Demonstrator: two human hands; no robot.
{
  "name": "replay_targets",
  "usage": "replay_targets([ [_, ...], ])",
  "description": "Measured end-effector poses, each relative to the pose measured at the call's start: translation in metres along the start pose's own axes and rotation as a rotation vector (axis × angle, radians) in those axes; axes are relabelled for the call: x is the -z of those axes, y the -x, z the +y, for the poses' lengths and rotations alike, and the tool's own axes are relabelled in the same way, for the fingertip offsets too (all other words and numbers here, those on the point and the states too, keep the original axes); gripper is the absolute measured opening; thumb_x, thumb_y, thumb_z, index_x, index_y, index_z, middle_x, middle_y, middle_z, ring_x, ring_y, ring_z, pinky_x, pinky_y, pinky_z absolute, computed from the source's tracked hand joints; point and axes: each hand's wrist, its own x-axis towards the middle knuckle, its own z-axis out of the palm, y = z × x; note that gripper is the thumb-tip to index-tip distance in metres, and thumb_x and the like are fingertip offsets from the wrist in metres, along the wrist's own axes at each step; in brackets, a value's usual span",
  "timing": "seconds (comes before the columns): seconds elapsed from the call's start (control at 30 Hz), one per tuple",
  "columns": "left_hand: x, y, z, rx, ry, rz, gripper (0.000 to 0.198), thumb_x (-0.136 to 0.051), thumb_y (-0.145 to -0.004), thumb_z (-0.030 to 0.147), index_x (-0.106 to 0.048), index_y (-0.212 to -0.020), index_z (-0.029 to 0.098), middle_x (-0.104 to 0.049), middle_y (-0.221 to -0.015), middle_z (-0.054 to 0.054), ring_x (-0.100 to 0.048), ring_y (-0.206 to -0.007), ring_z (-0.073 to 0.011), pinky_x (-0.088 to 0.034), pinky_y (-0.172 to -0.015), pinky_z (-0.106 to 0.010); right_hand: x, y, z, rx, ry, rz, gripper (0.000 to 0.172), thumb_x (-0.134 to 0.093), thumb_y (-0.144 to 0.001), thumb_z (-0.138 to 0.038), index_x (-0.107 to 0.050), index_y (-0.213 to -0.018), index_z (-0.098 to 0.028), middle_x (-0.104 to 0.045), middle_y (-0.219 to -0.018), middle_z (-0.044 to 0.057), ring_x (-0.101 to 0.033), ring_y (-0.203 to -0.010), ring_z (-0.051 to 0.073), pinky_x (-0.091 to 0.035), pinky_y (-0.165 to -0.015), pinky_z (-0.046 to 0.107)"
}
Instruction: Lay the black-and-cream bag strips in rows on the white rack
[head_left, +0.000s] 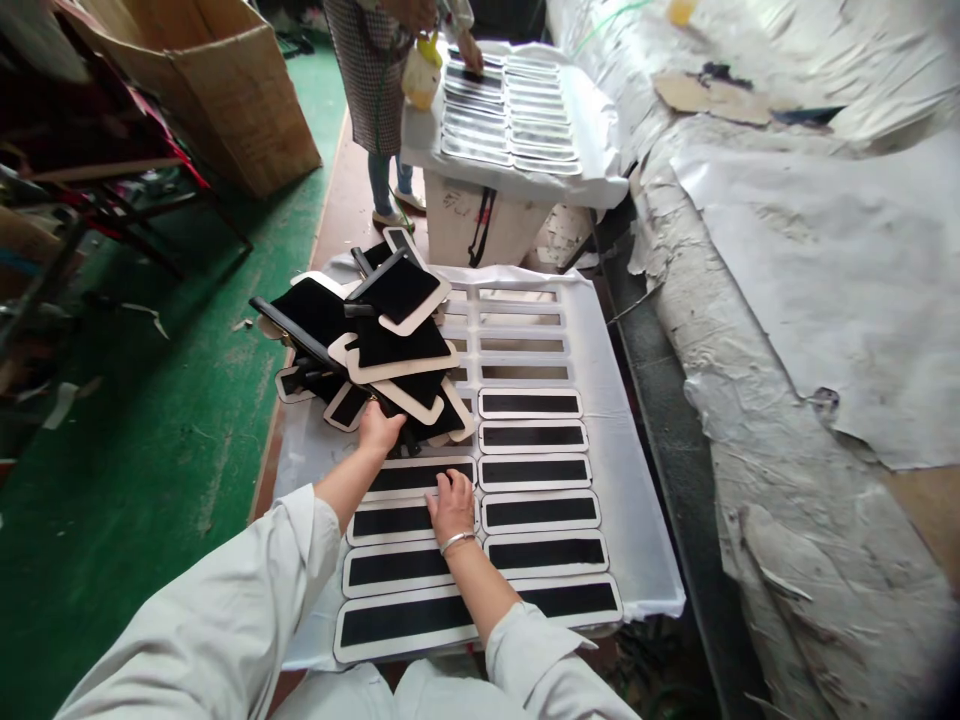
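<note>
My left hand (381,428) is at the near edge of a jumbled pile of black pieces with pale borders (401,340). Its fingers are closed on a black piece there, partly hidden by the hand. My right hand (453,505) lies with fingers apart and slightly bent on a flat black strip with a white border (420,478), touching its right end. More such strips (536,513) lie in two columns on the white-covered table (630,520). A longer strip (405,618) runs along the near edge.
Slots (525,345) show in the tabletop's far part. Beyond, a co-worker (375,90) stands at a second table (517,175) with similar strips and a yellow-topped bottle (422,75). A cardboard box (247,110) stands left; a wrinkled covered bench (697,330) runs along the right.
</note>
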Motion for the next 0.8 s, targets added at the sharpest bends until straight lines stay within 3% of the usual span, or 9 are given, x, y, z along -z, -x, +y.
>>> replay_targets([
  [0.1,0.006,-0.005,0.011,-0.02,0.147,-0.087,0.041,-0.071,-0.064,0.034,-0.056,-0.096,0.011,-0.062,-0.1,-0.014,-0.059,-0.095,-0.027,-0.047,-0.083,-0.036,0.002,0.0,0.005,0.018,-0.015,-0.016,0.039,-0.062,-0.08,-0.023,-0.057,-0.118,-0.019,-0.052,-0.124,0.012,-0.042,-0.118,0.027,-0.038,-0.099,0.041],
  [0.2,0.023,-0.004,0.015,-0.03,0.279,-0.299,0.051,-0.065,-0.068,0.052,-0.056,-0.097,0.011,-0.064,-0.097,-0.013,-0.062,-0.089,-0.0247,-0.05,-0.074,-0.033,0.001,0.001,0.007,0.015,-0.032,-0.014,0.037,-0.06,-0.08,-0.021,-0.058,-0.117,-0.019,-0.052,-0.124,0.013,-0.042,-0.119,0.028,-0.038,-0.099,0.042],
  [0.3,0.048,0.005,-0.007,-0.14,0.156,-0.443,0.057,-0.062,-0.067,0.061,-0.056,-0.098,0.014,-0.064,-0.095,-0.01,-0.06,-0.089,-0.0229,-0.048,-0.074,-0.032,0.0,0.002,0.007,0.007,-0.054,0.001,0.039,-0.062,-0.078,-0.021,-0.059,-0.117,-0.02,-0.051,-0.126,0.013,-0.041,-0.119,0.029,-0.038,-0.099,0.043],
  [0.37,0.064,0.013,-0.037,-0.28,-0.211,-0.343,0.053,-0.064,-0.065,0.061,-0.059,-0.089,0.015,-0.062,-0.09,-0.008,-0.058,-0.086,-0.0226,-0.044,-0.077,-0.033,0.0,0.002,0.009,0.007,-0.075,0.01,0.039,-0.063,-0.077,-0.02,-0.06,-0.116,-0.021,-0.052,-0.125,0.012,-0.042,-0.119,0.028,-0.039,-0.099,0.042],
  [0.43,0.077,0.022,-0.068,-0.219,-0.496,-0.244,0.045,-0.065,-0.065,0.054,-0.058,-0.081,0.013,-0.06,-0.082,-0.01,-0.056,-0.078,-0.0238,-0.042,-0.071,-0.034,0.002,0.001,0.012,0.01,-0.101,0.021,0.036,-0.063,-0.077,-0.019,-0.062,-0.113,-0.022,-0.054,-0.123,0.01,-0.045,-0.116,0.025,-0.039,-0.1,0.039],
  [0.53,0.082,0.034,-0.096,-0.135,-0.514,-0.257,0.034,-0.066,-0.067,0.04,-0.057,-0.082,0.012,-0.061,-0.081,-0.01,-0.056,-0.078,-0.0229,-0.042,-0.071,-0.032,0.004,-0.003,0.015,-0.041,-0.13,0.071,0.036,-0.06,-0.079,-0.018,-0.06,-0.115,-0.018,-0.052,-0.124,0.011,-0.044,-0.117,0.023,-0.037,-0.103,0.037],
  [0.67,0.069,0.041,-0.094,-0.096,-0.433,-0.347,0.027,-0.066,-0.07,0.028,-0.058,-0.089,0.01,-0.06,-0.082,-0.008,-0.057,-0.081,-0.021,-0.043,-0.075,-0.03,0.003,-0.011,0.007,-0.248,-0.129,0.179,0.049,-0.065,-0.076,-0.02,-0.054,-0.121,-0.007,-0.049,-0.125,0.018,-0.042,-0.119,0.029,-0.034,-0.104,0.042],
  [0.8,0.063,0.034,-0.084,-0.143,-0.441,-0.408,0.048,-0.065,-0.074,0.027,-0.05,-0.115,0.006,-0.057,-0.092,-0.008,-0.057,-0.083,-0.0173,-0.044,-0.077,-0.027,-0.003,-0.018,-0.012,-0.437,-0.121,0.257,0.052,-0.069,-0.071,-0.019,-0.054,-0.12,-0.007,-0.05,-0.121,0.018,-0.045,-0.115,0.03,-0.037,-0.101,0.04],
])
